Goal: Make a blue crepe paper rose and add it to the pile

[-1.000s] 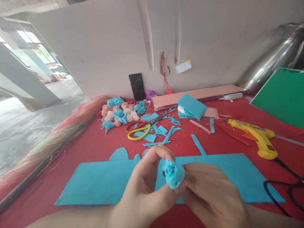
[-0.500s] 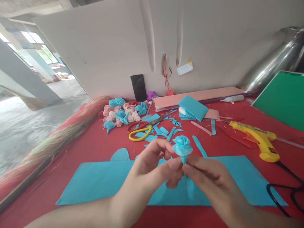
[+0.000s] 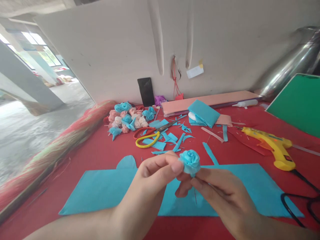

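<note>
A blue crepe-paper rose (image 3: 190, 161) on a thin wire stem is held up before me between both hands. My left hand (image 3: 152, 180) pinches the outer petal on the flower's left side between thumb and finger. Just under the bloom, my right hand (image 3: 220, 188) grips the base, its thumb and finger closed on the stem. The wire's lower end shows below the fingers. Beneath my hands lies a long sheet of blue crepe paper (image 3: 105, 190), with a rounded blue paper petal (image 3: 127, 162) at its far edge.
Finished paper roses (image 3: 128, 118) are heaped at the back left. Scissors (image 3: 150, 138) lie beside blue scraps (image 3: 172, 137). A yellow glue gun (image 3: 277, 146) with its black cord (image 3: 287, 208) sits right, near a green board (image 3: 297, 103). A phone (image 3: 146, 91) leans against the wall.
The rose has tilted toward me and dropped slightly, showing more of its top. My left thumb has moved from the stem up onto the petal edge, while my right hand keeps the base.
</note>
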Demonstrator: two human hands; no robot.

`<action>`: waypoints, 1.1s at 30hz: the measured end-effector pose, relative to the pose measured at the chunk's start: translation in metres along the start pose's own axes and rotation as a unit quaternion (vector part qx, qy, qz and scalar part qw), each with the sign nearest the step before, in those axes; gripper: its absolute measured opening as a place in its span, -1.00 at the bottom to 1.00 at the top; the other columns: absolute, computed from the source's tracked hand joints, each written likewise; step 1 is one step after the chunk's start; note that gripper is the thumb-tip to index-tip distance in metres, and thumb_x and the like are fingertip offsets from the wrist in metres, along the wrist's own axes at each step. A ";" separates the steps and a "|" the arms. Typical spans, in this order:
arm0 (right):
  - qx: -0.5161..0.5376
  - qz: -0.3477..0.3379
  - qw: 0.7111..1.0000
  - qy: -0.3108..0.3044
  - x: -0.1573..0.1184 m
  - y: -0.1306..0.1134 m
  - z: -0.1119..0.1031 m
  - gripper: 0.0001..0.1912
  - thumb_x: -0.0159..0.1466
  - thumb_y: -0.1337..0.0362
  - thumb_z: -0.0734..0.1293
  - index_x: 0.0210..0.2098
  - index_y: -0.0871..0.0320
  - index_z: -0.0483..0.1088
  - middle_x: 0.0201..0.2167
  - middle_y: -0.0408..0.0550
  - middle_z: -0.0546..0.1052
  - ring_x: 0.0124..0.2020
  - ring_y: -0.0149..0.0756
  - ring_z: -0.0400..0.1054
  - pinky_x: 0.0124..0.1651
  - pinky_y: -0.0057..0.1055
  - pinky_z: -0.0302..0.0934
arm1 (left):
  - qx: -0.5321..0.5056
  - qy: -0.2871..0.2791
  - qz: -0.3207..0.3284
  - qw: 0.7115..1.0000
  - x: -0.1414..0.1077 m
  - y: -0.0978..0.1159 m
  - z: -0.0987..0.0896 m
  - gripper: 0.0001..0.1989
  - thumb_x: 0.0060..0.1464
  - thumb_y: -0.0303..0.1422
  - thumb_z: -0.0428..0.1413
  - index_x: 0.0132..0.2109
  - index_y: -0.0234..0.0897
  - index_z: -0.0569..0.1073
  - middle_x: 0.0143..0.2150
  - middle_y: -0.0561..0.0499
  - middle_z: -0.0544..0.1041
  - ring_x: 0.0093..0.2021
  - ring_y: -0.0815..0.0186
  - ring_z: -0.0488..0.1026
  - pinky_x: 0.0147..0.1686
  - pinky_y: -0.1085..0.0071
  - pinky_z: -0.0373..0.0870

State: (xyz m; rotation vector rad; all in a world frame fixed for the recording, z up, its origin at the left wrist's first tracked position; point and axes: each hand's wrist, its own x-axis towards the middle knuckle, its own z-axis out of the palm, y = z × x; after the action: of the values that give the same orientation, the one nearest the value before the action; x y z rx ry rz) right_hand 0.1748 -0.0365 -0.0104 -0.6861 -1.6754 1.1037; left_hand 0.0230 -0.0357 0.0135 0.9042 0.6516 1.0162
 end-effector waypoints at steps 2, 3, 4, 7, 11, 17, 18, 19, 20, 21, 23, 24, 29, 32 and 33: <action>-0.008 -0.005 1.000 -0.003 0.000 0.000 -0.001 -0.71 0.28 0.51 0.18 -0.35 0.10 0.47 -0.42 -0.23 0.58 -0.36 -0.53 0.48 -0.22 -0.74 0.33 | 0.000 -0.005 0.001 1.000 -0.001 0.001 0.001 -0.78 0.10 -0.28 0.11 -0.46 -0.29 0.42 -0.50 0.07 0.25 -0.45 0.36 0.18 -0.37 0.40 0.20; -0.013 -0.007 1.000 -0.003 0.000 0.000 -0.001 -0.72 0.28 0.51 0.17 -0.34 0.09 0.47 -0.41 -0.23 0.58 -0.36 -0.53 0.48 -0.22 -0.73 0.33 | -0.004 -0.005 0.000 1.000 -0.001 0.001 0.001 -0.78 0.10 -0.28 0.11 -0.46 -0.29 0.42 -0.50 0.07 0.24 -0.45 0.36 0.19 -0.37 0.39 0.20; -0.017 -0.009 1.000 -0.004 0.000 -0.001 -0.001 -0.72 0.28 0.50 0.17 -0.33 0.09 0.46 -0.42 -0.23 0.58 -0.36 -0.53 0.48 -0.22 -0.72 0.33 | -0.009 -0.008 -0.001 1.000 -0.001 0.001 0.001 -0.77 0.09 -0.27 0.11 -0.47 -0.29 0.43 -0.51 0.07 0.23 -0.45 0.35 0.19 -0.37 0.39 0.19; -0.024 -0.013 1.000 -0.006 0.000 -0.002 -0.002 -0.72 0.28 0.50 0.16 -0.33 0.08 0.45 -0.43 -0.23 0.57 -0.38 -0.52 0.47 -0.25 -0.72 0.34 | -0.035 -0.015 0.001 0.999 -0.001 0.001 0.002 -0.79 0.06 -0.28 0.14 -0.47 -0.28 0.45 -0.51 0.07 0.24 -0.45 0.35 0.21 -0.37 0.38 0.20; -0.024 -0.013 1.000 -0.011 -0.002 -0.004 -0.003 -0.70 0.27 0.52 0.16 -0.34 0.06 0.44 -0.44 -0.25 0.56 -0.39 -0.54 0.47 -0.26 -0.74 0.33 | -0.044 -0.016 0.005 0.999 -0.001 0.001 0.001 -0.84 0.04 -0.31 0.16 -0.45 -0.26 0.50 -0.52 0.08 0.29 -0.45 0.35 0.25 -0.35 0.39 0.22; -0.031 -0.032 0.999 0.003 0.000 -0.003 -0.002 -0.70 0.25 0.55 0.17 -0.33 0.07 0.44 -0.44 -0.26 0.57 -0.38 -0.55 0.48 -0.25 -0.75 0.34 | -0.036 -0.017 0.009 0.999 -0.002 0.001 0.002 -0.85 -0.01 -0.29 0.20 -0.47 -0.22 0.55 -0.52 0.08 0.31 -0.46 0.35 0.27 -0.34 0.38 0.24; -0.033 -0.037 0.999 0.006 0.000 -0.004 -0.001 -0.70 0.24 0.55 0.18 -0.33 0.08 0.44 -0.44 -0.25 0.57 -0.39 -0.54 0.48 -0.26 -0.74 0.35 | -0.036 -0.013 0.008 0.999 -0.002 0.000 0.002 -0.86 -0.01 -0.28 0.20 -0.46 -0.22 0.56 -0.52 0.07 0.31 -0.46 0.35 0.27 -0.35 0.39 0.24; -0.035 -0.042 0.998 0.012 0.001 -0.004 -0.001 -0.71 0.24 0.55 0.18 -0.33 0.08 0.45 -0.44 -0.24 0.57 -0.40 -0.53 0.49 -0.27 -0.73 0.36 | -0.035 -0.007 0.006 0.999 -0.002 0.000 0.002 -0.86 -0.01 -0.28 0.21 -0.45 -0.21 0.57 -0.52 0.07 0.31 -0.45 0.35 0.27 -0.35 0.39 0.24; -0.040 -0.046 0.998 0.014 0.001 -0.004 0.000 -0.71 0.24 0.54 0.18 -0.33 0.08 0.45 -0.44 -0.23 0.58 -0.41 -0.51 0.49 -0.28 -0.70 0.37 | -0.032 -0.003 0.004 0.999 -0.002 0.000 0.002 -0.86 -0.01 -0.27 0.21 -0.45 -0.21 0.57 -0.52 0.07 0.31 -0.44 0.35 0.26 -0.35 0.40 0.23; -0.045 -0.052 0.998 0.014 0.001 -0.004 0.000 -0.71 0.24 0.53 0.18 -0.31 0.08 0.46 -0.43 -0.22 0.59 -0.41 -0.50 0.49 -0.29 -0.68 0.38 | -0.028 0.001 0.004 1.000 -0.002 0.000 0.002 -0.87 -0.01 -0.27 0.21 -0.44 -0.20 0.58 -0.52 0.07 0.31 -0.43 0.35 0.26 -0.35 0.41 0.23; -0.057 -0.064 0.996 0.019 0.001 -0.004 0.000 -0.70 0.24 0.52 0.18 -0.26 0.07 0.48 -0.40 -0.20 0.60 -0.40 -0.46 0.50 -0.29 -0.63 0.40 | -0.016 0.001 0.005 1.000 -0.002 -0.001 0.002 -0.87 -0.03 -0.26 0.22 -0.43 -0.20 0.58 -0.52 0.06 0.32 -0.42 0.35 0.26 -0.34 0.41 0.23; -0.063 -0.071 0.995 0.023 0.001 -0.003 0.000 -0.69 0.23 0.53 0.19 -0.24 0.07 0.49 -0.39 -0.19 0.60 -0.40 -0.45 0.50 -0.30 -0.63 0.40 | -0.009 -0.001 0.007 1.000 -0.003 -0.001 0.002 -0.87 -0.04 -0.25 0.23 -0.43 -0.20 0.59 -0.52 0.06 0.33 -0.42 0.35 0.26 -0.33 0.41 0.23; -0.121 -0.098 0.987 0.041 0.000 -0.001 -0.001 -0.67 0.19 0.54 0.24 -0.17 0.07 0.48 -0.45 -0.21 0.59 -0.45 -0.49 0.48 -0.33 -0.69 0.36 | -0.001 0.032 0.003 0.999 -0.004 -0.002 0.004 -0.89 -0.09 -0.26 0.27 -0.43 -0.19 0.59 -0.47 0.07 0.40 -0.39 0.35 0.30 -0.30 0.43 0.26; -0.153 -0.114 0.980 0.057 0.000 -0.001 0.000 -0.73 0.20 0.49 0.25 -0.21 0.08 0.49 -0.50 -0.20 0.56 -0.50 -0.46 0.45 -0.38 -0.63 0.35 | 0.004 0.037 -0.004 0.999 -0.005 -0.002 0.004 -0.88 -0.10 -0.27 0.28 -0.49 -0.21 0.57 -0.48 0.07 0.41 -0.38 0.36 0.32 -0.28 0.45 0.27; -0.159 -0.114 0.979 0.058 0.000 -0.001 0.000 -0.74 0.21 0.48 0.25 -0.22 0.09 0.49 -0.52 -0.20 0.55 -0.52 -0.45 0.44 -0.41 -0.61 0.35 | 0.002 0.035 -0.005 0.999 -0.005 -0.001 0.004 -0.87 -0.10 -0.28 0.28 -0.49 -0.21 0.56 -0.48 0.07 0.42 -0.38 0.36 0.32 -0.28 0.45 0.27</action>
State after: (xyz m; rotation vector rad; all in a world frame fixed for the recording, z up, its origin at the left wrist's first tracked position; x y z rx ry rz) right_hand 0.1750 -0.0372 -0.0097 -0.7229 -1.7959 0.6285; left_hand 0.0247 -0.0419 0.0145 0.8711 0.7157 1.0406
